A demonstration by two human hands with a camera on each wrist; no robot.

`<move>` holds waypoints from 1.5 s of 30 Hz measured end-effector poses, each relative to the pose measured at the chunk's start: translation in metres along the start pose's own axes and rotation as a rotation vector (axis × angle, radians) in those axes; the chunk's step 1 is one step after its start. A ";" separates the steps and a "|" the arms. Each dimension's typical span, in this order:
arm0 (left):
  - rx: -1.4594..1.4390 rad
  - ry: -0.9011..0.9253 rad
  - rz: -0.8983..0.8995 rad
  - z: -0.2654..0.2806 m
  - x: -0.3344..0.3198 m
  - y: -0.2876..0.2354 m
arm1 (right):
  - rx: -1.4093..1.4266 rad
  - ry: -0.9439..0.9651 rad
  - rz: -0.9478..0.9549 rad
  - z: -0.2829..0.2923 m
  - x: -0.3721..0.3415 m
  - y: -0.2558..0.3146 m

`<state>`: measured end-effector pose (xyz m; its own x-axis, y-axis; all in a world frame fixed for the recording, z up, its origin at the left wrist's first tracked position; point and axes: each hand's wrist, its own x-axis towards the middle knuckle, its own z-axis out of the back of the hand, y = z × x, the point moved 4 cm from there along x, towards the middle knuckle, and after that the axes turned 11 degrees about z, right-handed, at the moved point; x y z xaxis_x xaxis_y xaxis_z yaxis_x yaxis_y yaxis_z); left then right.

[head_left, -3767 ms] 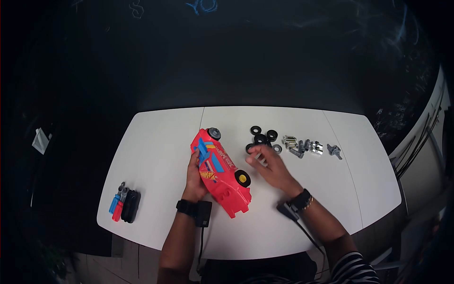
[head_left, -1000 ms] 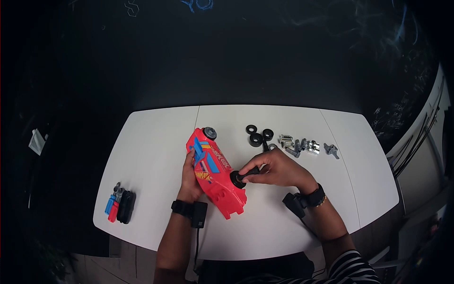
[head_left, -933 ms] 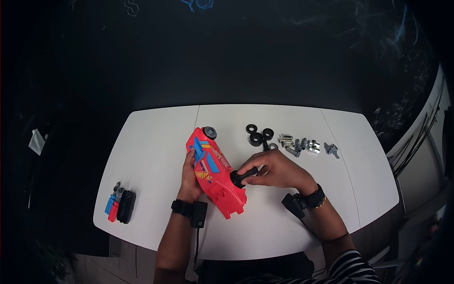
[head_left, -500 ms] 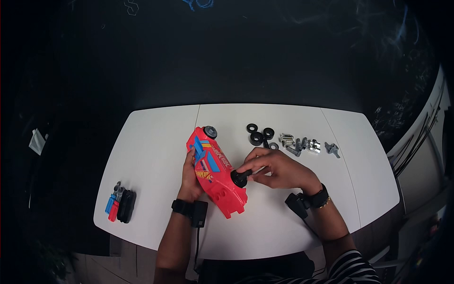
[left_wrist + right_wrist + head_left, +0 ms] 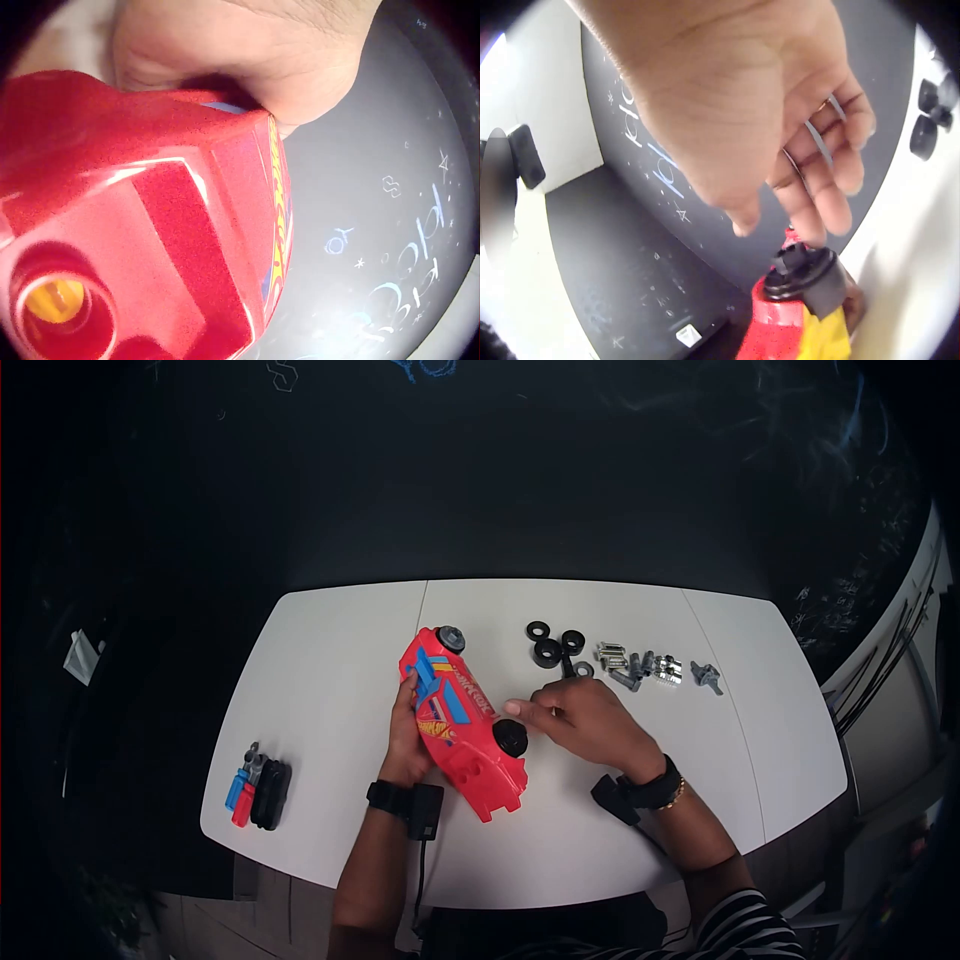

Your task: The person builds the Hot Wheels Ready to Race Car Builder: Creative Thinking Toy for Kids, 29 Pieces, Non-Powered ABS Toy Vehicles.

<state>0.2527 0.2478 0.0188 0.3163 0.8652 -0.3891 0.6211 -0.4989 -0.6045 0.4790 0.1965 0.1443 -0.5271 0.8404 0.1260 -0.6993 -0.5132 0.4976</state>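
Note:
My left hand (image 5: 405, 742) grips a red toy car (image 5: 470, 755) with blue and yellow decals, tilted over the white table. In the left wrist view that hand (image 5: 247, 52) wraps over the red body (image 5: 97, 135). A dark grey-hubbed wheel (image 5: 452, 639) shows at the car's far end. At the near end, a black piece (image 5: 510, 737) sits over the wheel. The right wrist view shows this black piece (image 5: 802, 274) with a raised knob in its middle. Just beside it hovers my right hand (image 5: 590, 725), holding nothing, its fingers (image 5: 821, 180) loosely bent and apart from the piece.
Several black tires (image 5: 547, 652) lie beyond my right hand. To their right are silver and grey engine-like parts (image 5: 640, 667) and a grey bracket-like piece (image 5: 706, 678). Blue and red handled tools (image 5: 240, 797) lie by a black case (image 5: 271, 797) at the table's left.
The yellow hub on the near wheel is now covered by the black piece. My right hand pressed and twisted it there, then let go and drew slightly away. My left hand kept its hold.

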 end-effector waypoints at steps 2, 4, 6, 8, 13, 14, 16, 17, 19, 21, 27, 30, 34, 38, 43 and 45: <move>0.005 0.008 -0.010 -0.002 -0.001 -0.001 | 0.110 -0.085 0.173 -0.002 -0.002 -0.002; 0.007 0.006 -0.009 -0.002 0.000 -0.002 | 0.263 -0.079 0.312 0.002 -0.005 0.000; 0.009 0.001 -0.001 -0.002 -0.001 -0.001 | 0.265 -0.047 0.283 0.000 -0.005 -0.001; 0.005 0.002 -0.011 -0.004 -0.002 0.001 | 0.271 -0.018 0.250 0.002 -0.005 0.005; 0.014 -0.007 -0.021 -0.003 -0.003 -0.003 | 0.033 0.011 0.071 0.012 -0.004 0.005; 0.015 -0.008 -0.021 -0.003 -0.002 -0.002 | 0.031 0.014 0.072 0.011 -0.006 0.001; 0.017 -0.010 -0.018 -0.001 -0.001 -0.001 | 0.281 -0.111 0.391 0.009 -0.008 0.005; 0.025 -0.011 -0.014 -0.001 -0.001 -0.001 | 0.281 -0.110 0.390 0.005 -0.008 0.002; 0.025 -0.019 -0.012 -0.001 0.000 0.000 | 0.226 -0.088 0.452 0.001 -0.007 0.004; 0.024 -0.028 -0.010 -0.001 0.000 0.000 | 0.193 -0.085 0.394 0.003 -0.007 0.012; 0.036 -0.028 -0.019 -0.004 -0.004 -0.002 | 0.094 -0.077 0.179 0.012 -0.010 0.011; 0.040 -0.022 -0.029 -0.005 -0.004 -0.002 | 0.263 -0.218 0.425 -0.003 -0.008 0.004; 0.032 -0.016 -0.014 -0.002 -0.001 0.000 | -0.099 -0.005 0.150 0.002 -0.008 0.002; 0.028 0.000 -0.031 0.000 0.000 0.000 | -0.108 0.064 0.024 0.008 -0.007 0.005; 0.025 0.002 -0.023 -0.004 -0.002 0.000 | 0.142 -0.014 0.352 0.000 -0.008 0.001; 0.027 -0.001 -0.026 -0.004 -0.002 0.000 | 0.155 0.023 0.298 0.001 -0.008 0.003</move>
<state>0.2549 0.2469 0.0227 0.2998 0.8776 -0.3740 0.6096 -0.4778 -0.6325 0.4822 0.1883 0.1458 -0.7096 0.6520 0.2672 -0.4314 -0.7018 0.5669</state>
